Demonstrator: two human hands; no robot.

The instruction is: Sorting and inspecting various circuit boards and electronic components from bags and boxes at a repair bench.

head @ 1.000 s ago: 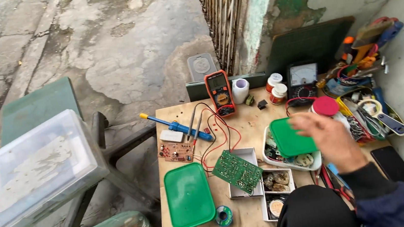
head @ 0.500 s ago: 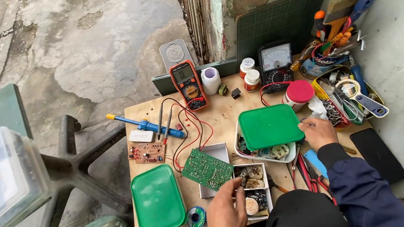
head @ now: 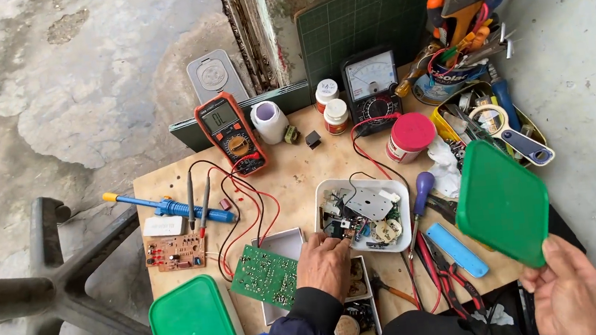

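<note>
Your left hand (head: 326,265) hides whatever its fingers (head: 334,240) pinch at the white tray (head: 396,188). The picture's bottom edge cuts off your right hand (head: 571,293) and the green box (head: 193,330).

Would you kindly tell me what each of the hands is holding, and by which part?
The right hand holds the green lid by its near corner. The left hand reaches into the white tray; whether it grips a part there cannot be told.

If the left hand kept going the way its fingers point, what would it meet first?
The left hand points up and slightly right, fingertips already at the near rim of the white container. It would first meet the loose electronic parts inside, though depth is hard to judge.
</note>
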